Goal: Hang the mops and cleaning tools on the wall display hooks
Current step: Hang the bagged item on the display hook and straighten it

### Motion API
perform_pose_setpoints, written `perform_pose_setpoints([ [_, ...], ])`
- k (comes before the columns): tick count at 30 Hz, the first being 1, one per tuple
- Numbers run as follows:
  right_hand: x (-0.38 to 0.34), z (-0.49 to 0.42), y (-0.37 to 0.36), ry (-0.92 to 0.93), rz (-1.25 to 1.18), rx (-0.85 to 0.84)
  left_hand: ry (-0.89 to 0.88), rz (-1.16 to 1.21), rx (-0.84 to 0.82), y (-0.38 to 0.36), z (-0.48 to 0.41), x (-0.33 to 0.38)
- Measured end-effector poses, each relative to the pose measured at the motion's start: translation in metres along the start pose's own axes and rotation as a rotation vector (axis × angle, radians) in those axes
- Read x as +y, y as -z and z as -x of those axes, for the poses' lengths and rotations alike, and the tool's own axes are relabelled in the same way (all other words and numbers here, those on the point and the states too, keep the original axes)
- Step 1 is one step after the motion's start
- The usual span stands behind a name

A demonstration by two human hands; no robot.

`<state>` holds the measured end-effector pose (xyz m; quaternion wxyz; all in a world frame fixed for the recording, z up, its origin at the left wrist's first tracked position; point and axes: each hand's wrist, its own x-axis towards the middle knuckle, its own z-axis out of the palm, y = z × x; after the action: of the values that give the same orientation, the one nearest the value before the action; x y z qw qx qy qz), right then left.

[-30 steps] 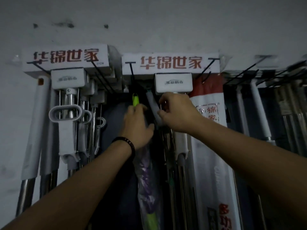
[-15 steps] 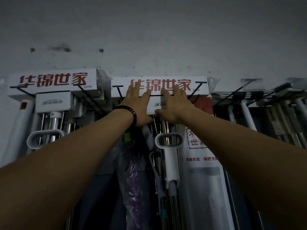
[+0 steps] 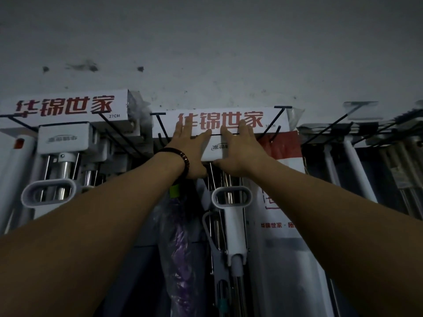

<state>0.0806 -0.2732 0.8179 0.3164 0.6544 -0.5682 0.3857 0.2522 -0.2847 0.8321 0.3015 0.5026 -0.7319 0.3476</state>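
While both arms are reaching up toward the dim wall display, a person is pressing the left hand (image 3: 191, 154) and the right hand (image 3: 235, 152) flat against the white head block (image 3: 211, 151) of a mop (image 3: 232, 216) hanging at the centre of the rack. The fingers (image 3: 180, 129) of both hands are lying spread and extended, closing on nothing, with their tips overlapping the lower edge of the branded header box (image 3: 219, 121) above. A beaded bracelet (image 3: 180, 157) is sitting on the left wrist. The mop is hanging with its oval grey handle loop (image 3: 231, 196) just below the hands and its steel shaft running down out of view; black wire hooks (image 3: 280, 117) are jutting out to either side of the header box. A bagged purple tool (image 3: 180, 245) with a green tip is hanging just left of it, and more mops (image 3: 61, 168) are filling the neighbouring hooks. By the look of it, the person is seating the head block back on its hook. Doing this well is likely calling for even pressure from both palms, so the block is sliding straight rather than twisting, and for releasing only once the weight is resting fully on the wire. Whether the block is already fully home cannot be told in this light.
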Motion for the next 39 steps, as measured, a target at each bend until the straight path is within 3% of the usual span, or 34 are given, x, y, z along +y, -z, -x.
perform_pose_setpoints([
  [9,0.006,0.003,0.011,0.032,-0.063,-0.085,0.036,0.083,0.015,0.007,-0.003,0.007],
  [14,0.009,0.027,0.022,0.119,-0.327,0.11,0.034,0.14,0.074,0.014,0.014,0.049],
  [20,0.035,0.068,0.053,0.128,-0.378,0.215,-0.006,0.406,0.096,0.021,0.044,0.099],
  [26,0.081,0.107,0.079,-0.065,-0.366,0.306,-0.218,0.375,0.074,0.029,0.076,0.132],
  [32,0.122,0.128,0.072,-0.282,-0.346,0.132,-0.345,0.324,0.02,0.008,0.096,0.171],
  [39,0.153,0.122,0.056,-0.269,-0.473,0.045,-0.446,0.174,-0.01,-0.006,0.096,0.213],
])
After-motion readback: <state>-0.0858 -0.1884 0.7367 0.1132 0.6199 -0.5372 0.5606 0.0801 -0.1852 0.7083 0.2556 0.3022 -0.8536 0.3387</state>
